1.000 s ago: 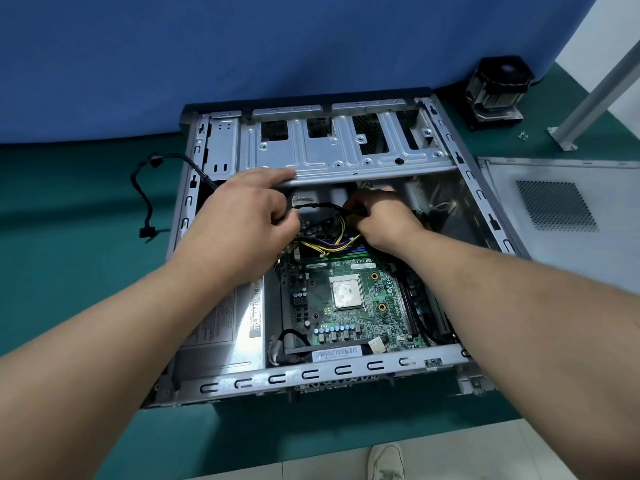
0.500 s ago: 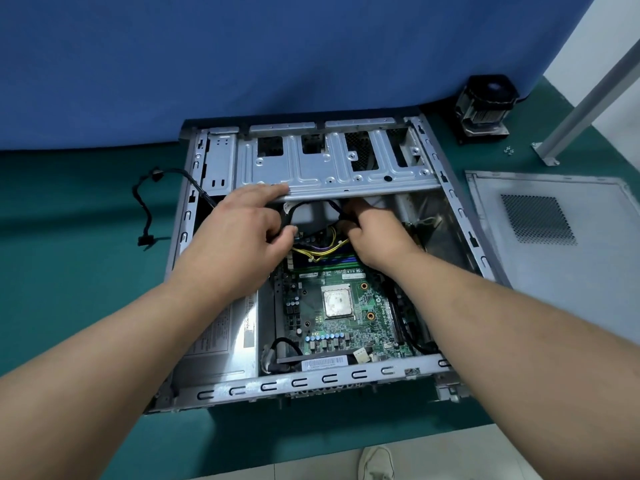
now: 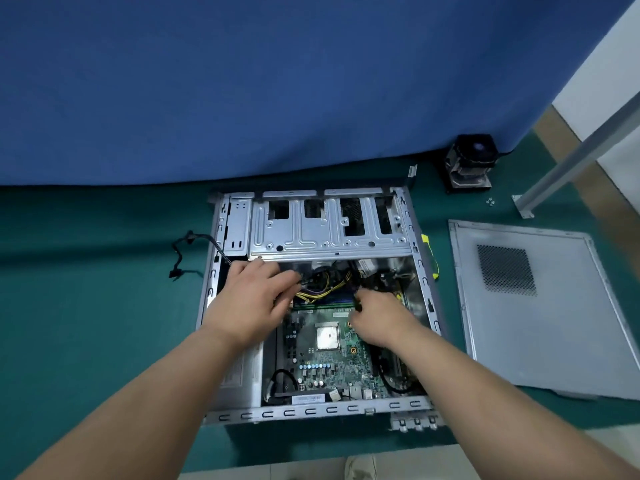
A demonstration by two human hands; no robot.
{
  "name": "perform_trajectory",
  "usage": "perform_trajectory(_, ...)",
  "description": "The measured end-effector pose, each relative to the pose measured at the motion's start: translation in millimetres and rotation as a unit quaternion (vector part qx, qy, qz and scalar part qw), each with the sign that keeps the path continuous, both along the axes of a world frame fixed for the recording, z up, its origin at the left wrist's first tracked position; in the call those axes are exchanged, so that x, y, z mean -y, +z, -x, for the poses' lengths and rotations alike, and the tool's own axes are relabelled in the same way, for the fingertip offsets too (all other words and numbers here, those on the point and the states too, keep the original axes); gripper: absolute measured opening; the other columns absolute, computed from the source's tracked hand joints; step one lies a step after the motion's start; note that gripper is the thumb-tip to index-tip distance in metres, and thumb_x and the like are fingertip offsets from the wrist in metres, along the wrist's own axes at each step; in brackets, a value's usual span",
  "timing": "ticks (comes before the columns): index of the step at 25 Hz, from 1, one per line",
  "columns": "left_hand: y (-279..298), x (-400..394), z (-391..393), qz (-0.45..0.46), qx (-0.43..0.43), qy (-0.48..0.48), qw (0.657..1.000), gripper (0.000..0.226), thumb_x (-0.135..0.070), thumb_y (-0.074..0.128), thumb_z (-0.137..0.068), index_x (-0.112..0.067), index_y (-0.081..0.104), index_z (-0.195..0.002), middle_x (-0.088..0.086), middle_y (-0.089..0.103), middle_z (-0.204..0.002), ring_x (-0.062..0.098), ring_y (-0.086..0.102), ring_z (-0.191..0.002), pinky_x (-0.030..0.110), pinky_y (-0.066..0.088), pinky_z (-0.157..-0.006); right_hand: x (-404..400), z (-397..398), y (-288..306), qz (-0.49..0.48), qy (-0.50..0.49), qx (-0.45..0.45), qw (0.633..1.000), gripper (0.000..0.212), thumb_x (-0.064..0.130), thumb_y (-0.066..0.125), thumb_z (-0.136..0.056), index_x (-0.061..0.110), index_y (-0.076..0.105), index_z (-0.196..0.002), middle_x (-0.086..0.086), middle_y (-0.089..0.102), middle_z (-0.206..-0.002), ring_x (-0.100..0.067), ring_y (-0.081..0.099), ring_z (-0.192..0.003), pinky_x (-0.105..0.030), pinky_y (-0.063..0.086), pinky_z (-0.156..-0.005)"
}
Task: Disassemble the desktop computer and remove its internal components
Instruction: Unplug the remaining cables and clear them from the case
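Desktop computer case (image 3: 313, 412) lies on its side, open, on the green worktop (image 3: 86, 306), in front of a blue backdrop (image 3: 242, 81). The drive cage (image 3: 329, 233) spans the far end of the case; the motherboard (image 3: 332, 362) sits in the near half with the bare CPU (image 3: 327, 336) exposed at its middle.

Both hands are inside the case, just below the drive cage. Left hand (image 3: 251, 303): fingers curled around the yellow/black cable bundle (image 3: 320, 291) at its left end, grasping it. Right hand (image 3: 379, 318): fingers bent, pinching a black cable (image 3: 353, 278) near the far edge of the motherboard; the frame is blurred there, so it could be a connector rather than the wire itself.

The power supply (image 3: 242, 372) sits in the near-left corner of the case, partly covered by the left forearm. A loose black cable (image 3: 180, 254) hangs out over the left wall of the case onto the worktop. A yellow strip (image 3: 431, 258) lies just outside the right wall.

The removed side panel (image 3: 554, 323) lies flat on the worktop right of the case, vent grille up. A CPU cooler (image 3: 469, 162) stands at the back right near the backdrop, well apart from the case. Small screws (image 3: 490, 201) lie next to a metal stand foot (image 3: 524, 206).
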State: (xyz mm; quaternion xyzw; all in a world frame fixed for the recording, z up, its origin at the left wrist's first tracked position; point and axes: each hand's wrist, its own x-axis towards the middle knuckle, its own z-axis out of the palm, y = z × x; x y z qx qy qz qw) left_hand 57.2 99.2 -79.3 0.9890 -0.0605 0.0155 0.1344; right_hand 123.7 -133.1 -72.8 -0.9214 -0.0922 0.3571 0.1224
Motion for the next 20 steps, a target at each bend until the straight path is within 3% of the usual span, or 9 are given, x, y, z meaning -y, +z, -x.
perform_trajectory(3,1.1,1.1,-0.2,0.02,0.003,0.0,1.0,0.041,-0.052,0.035,-0.104,-0.034,0.068,-0.121,-0.015,0.052,-0.087,0.012,0.041,-0.083,0.033,0.033,-0.08,-6.3,13.4,13.7,0.085,0.08,0.098,0.988,0.037,0.039,0.057,-0.098,0.014,0.059,-0.126,-0.008,0.055,-0.125,-0.028,0.055,-0.116,-0.04,0.05,-0.088)
perform_trajectory(5,2.4,0.9,-1.8,0.022,0.006,-0.003,1.0,0.042,-0.051,0.038,-0.103,-0.03,0.072,-0.114,-0.013,0.056,-0.084,0.014,0.046,-0.079,0.033,0.039,-0.074,-15.6,27.4,19.8,-0.011,0.066,0.197,0.978,0.043,0.038,0.063,-0.096,0.018,0.051,-0.133,-0.004,0.044,-0.13,-0.024,0.055,-0.113,-0.037,0.051,-0.084)
perform_trajectory(7,2.6,0.8,-2.4,0.013,-0.003,-0.012,1.0,0.041,-0.051,0.037,-0.1,-0.028,0.071,-0.104,-0.011,0.059,-0.084,0.016,0.054,-0.08,0.035,0.044,-0.074,-25.1,33.0,21.7,-0.163,0.07,0.225,0.958,0.057,0.027,0.067,-0.095,0.024,0.04,-0.145,0.004,0.032,-0.147,-0.016,0.055,-0.117,-0.03,0.053,-0.094)
perform_trajectory(9,4.0,0.4,-2.5,0.018,-0.016,-0.018,1.0,0.034,-0.05,0.038,-0.099,-0.027,0.064,-0.098,-0.011,0.058,-0.085,0.015,0.053,-0.081,0.036,0.045,-0.077,-34.5,26.4,20.9,-0.191,0.102,0.202,0.955,0.06,0.021,0.065,-0.096,0.028,0.039,-0.15,0.012,0.018,-0.16,-0.014,0.048,-0.129,-0.031,0.047,-0.106)
perform_trajectory(10,4.3,1.8,-2.1,0.03,-0.018,-0.022,0.999,0.029,-0.048,0.04,-0.098,-0.027,0.06,-0.097,-0.012,0.055,-0.085,0.014,0.049,-0.08,0.036,0.045,-0.078,-37.9,22.1,20.3,-0.184,0.109,0.194,0.957,0.05,0.021,0.063,-0.097,0.026,0.048,-0.145,0.012,0.018,-0.161,-0.017,0.046,-0.133,-0.034,0.046,-0.109)
perform_trajectory(13,8.6,0.2,-1.0,0.057,-0.031,-0.035,0.997,0.016,-0.043,0.044,-0.093,-0.028,0.049,-0.098,-0.013,0.045,-0.089,0.013,0.039,-0.083,0.035,0.045,-0.081,-48.0,9.1,27.8,-0.168,0.104,0.188,0.962,0.019,0.023,0.058,-0.1,0.016,0.067,-0.115,0.007,0.032,-0.152,-0.022,0.053,-0.125,-0.037,0.047,-0.105)
perform_trajectory(17,16.0,-5.4,3.4,0.101,-0.029,-0.029,0.994,0.031,-0.032,0.058,-0.092,-0.026,0.054,-0.123,-0.008,0.061,-0.109,0.017,0.054,-0.104,0.035,0.04,-0.1,-37.4,-7.7,46.5,-0.196,0.113,0.163,0.96,0.021,0.03,0.059,-0.102,0.018,0.071,-0.113,0.011,0.05,-0.13,-0.013,0.058,-0.106,-0.03,0.047,-0.099)
perform_trajectory(20,33.4,-24.1,-2.7,0.067,0.054,0.053,0.995,0.019,-0.03,0.062,-0.095,-0.024,0.066,-0.113,-0.008,0.067,-0.102,0.018,0.06,-0.103,0.042,0.035,-0.111,-19.4,-17.1,63.1,-0.233,0.077,0.146,0.958,0.016,0.031,0.061,-0.1,0.02,0.071,-0.106,0.015,0.058,-0.107,-0.003,0.055,-0.094,-0.028,0.045,-0.088)
